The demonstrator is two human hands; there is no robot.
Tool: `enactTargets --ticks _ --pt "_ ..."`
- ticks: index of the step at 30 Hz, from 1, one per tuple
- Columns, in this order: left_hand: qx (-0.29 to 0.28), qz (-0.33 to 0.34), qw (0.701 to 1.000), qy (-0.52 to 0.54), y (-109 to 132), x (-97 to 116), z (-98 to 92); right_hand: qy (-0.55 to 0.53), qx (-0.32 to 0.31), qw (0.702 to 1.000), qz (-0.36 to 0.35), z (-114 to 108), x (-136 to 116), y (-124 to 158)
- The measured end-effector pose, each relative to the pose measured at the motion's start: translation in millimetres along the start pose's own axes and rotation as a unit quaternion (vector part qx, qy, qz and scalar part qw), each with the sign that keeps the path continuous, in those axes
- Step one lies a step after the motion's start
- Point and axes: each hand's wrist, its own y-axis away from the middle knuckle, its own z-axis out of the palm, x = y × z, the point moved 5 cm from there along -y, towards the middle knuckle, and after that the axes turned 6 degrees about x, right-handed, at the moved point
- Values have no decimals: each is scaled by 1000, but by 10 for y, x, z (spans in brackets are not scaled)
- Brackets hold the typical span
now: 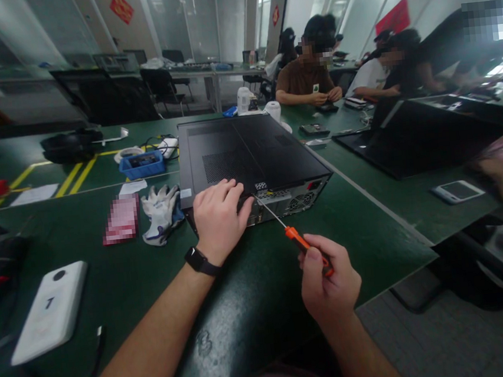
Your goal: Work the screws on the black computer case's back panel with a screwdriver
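Observation:
A black desktop computer case (252, 153) lies flat on the green table, its rear panel with a fan grille facing me. My left hand (218, 215) rests on the near edge of the case, fingers laid over the top cover and thumb along the back edge. In my right hand (329, 276) is a screwdriver (298, 237) with an orange and black handle. Its thin shaft slants up and left to the case's rear edge, beside my left thumb. Whether the tip sits in a screw is too small to tell.
Left of the case lie work gloves (160, 212), a blue tray (142, 165) and a white power bank (52, 308). A phone (459, 191) and a large black panel (415, 137) are on the right. Across the table a person (306, 70) handles a small item.

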Motion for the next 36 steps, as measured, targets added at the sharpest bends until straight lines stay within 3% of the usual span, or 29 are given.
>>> enactTargets --ticks 4,11,16,23,30,36 --pt "1 2 1000 -1 -2 1 -5 -5 -16 1000 16 14 14 12" --pt "2 8 1000 -3 4 -4 -2 -16 -6 999 -36 6 -77 -18" --pt "17 25 1000 -5 11 3 -14 -22 -16 1000 -7 14 -12 12" --pt "24 31 999 -7 9 16 -32 -9 13 999 -28 -19 -77 -23" --pt "28 32 999 -7 11 10 -24 0 -11 1000 21 14 38 75" --pt "28 32 999 -6 9 9 -22 -2 -10 1000 4 10 -22 45"
